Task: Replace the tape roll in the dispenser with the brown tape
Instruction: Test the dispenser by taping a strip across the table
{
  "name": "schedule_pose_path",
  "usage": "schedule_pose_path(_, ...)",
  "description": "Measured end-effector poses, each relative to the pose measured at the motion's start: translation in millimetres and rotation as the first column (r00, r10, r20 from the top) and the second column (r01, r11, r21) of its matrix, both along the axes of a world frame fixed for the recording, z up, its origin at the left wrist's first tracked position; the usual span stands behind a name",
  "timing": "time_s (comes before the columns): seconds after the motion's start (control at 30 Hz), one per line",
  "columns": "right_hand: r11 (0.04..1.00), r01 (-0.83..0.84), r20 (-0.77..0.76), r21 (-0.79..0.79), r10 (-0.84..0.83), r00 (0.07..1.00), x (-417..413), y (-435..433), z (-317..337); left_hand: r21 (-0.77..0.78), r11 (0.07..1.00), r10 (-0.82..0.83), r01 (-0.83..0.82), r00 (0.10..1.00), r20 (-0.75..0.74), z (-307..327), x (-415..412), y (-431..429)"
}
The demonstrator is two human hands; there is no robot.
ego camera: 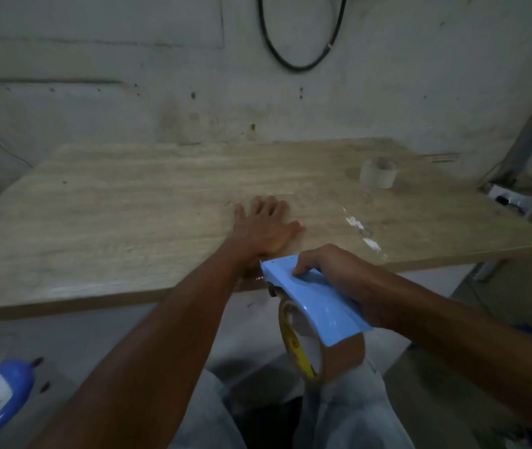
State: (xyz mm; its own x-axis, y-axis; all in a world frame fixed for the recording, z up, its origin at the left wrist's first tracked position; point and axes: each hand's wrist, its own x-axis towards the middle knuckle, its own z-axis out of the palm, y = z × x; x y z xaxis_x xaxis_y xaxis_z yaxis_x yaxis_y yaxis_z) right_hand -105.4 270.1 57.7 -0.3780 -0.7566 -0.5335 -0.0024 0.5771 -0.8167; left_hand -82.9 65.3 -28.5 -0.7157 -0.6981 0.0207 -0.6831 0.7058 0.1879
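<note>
Left hand (266, 226) lies flat, fingers spread, on the worktop (128, 202); right hand (332, 270) grips the blue dispenser (313, 303) carrying brown tape (339, 358)

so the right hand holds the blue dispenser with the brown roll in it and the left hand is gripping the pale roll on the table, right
Not quite. In the head view the left hand lies flat and open on the table, far from the pale roll, which stands alone. The right hand does hold the blue dispenser with the brown roll.

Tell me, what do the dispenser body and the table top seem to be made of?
The dispenser looks like smooth, glossy light-blue plastic: light glints on its curved shell. The table top looks like pale wood or wood-grain laminate, matte, with streaky grain lines; which of the two cannot be told.
</note>
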Motion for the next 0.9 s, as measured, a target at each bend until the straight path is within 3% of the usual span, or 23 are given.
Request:
schedule_pose_path(0.1, 0.999, 0.008, -0.028, -0.041, -0.009, 1.0, -19, -7, 19, 0.012, 1.0, 0.014, -0.014, 0.999, 0.033, 2, -3, -15)
schedule_pose_path(0.2, 0.988, 0.05, 0.051, -0.147, -0.043, 0.998, -35, -18, 37, -0.028, 0.999, -0.031, 0.035, 0.991, 0.13, 13, 2, -23)
schedule_pose_path(0.37, 0.953, 0.072, 0.12, -0.295, -0.038, 0.992, -58, -51, 43, -0.07, 0.997, -0.011, 0.017, 0.996, 0.084, 8, -5, -33)
schedule_pose_path(0.53, 0.902, 0.096, -0.069, -0.42, -0.138, 0.988, -82, -92, 33, -0.123, 0.99, 0.063, -0.069, 0.997, -0.052, -2, 17, -56)
schedule_pose_path(0.67, 0.88, -0.094, -0.256, -0.466, -0.032, 0.966, -95, -112, 24, -0.15, 0.964, 0.209, -0.221, 0.974, -0.087, -10, 55, -88)
schedule_pose_path(0.73, 0.877, -0.189, -0.486, -0.441, -0.056, 0.872, -96, -124, 17, -0.123, 0.959, 0.245, -0.254, 0.966, -0.084, -9, 64, -95)
schedule_pose_path(0.8, 0.877, -0.278, -0.733, -0.392, -0.115, 0.67, -93, -135, 8, -0.114, 0.957, 0.259, -0.268, 0.962, -0.087, -8, 64, -95)
schedule_pose_path(0.9, 0.892, -0.382, -0.927, -0.243, -0.097, 0.362, -83, -150, -10, -0.125, 0.953, 0.264, -0.274, 0.96, -0.095, -5, 61, -88)
